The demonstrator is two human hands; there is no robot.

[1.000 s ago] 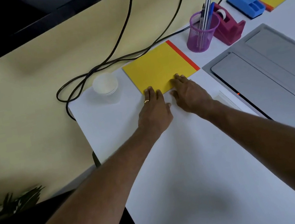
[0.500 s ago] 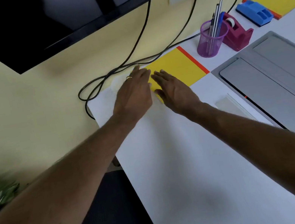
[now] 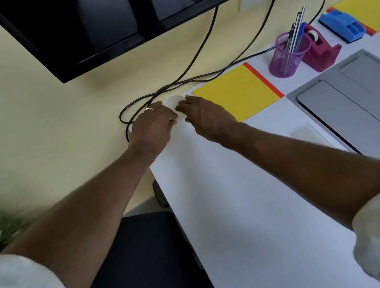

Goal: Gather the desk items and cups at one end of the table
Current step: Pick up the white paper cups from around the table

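A small stack of white cups (image 3: 173, 101) stands at the far left corner of the white table (image 3: 234, 212), by the wall. My left hand (image 3: 152, 125) curls against its left side, thumb in front. My right hand (image 3: 208, 115) touches its right side with loosely bent fingers. Most of the cups are hidden between the two hands. Right of them lies a yellow folder with an orange edge (image 3: 235, 92). Further right stand a purple mesh pen holder (image 3: 288, 56), a magenta tape dispenser (image 3: 321, 53) and a blue stapler (image 3: 340, 24).
Black cables (image 3: 173, 85) loop on the table just behind the cups. A second yellow folder (image 3: 373, 7) lies far right, a grey laptop (image 3: 364, 100) at the right, with a clear plastic piece (image 3: 309, 134) beside it. A black chair (image 3: 134, 267) sits below the table's left edge.
Both hands left the yellow folder's near edge and slid left and away to the white cups. They now flank the cups. The view has tilted up toward the monitor.
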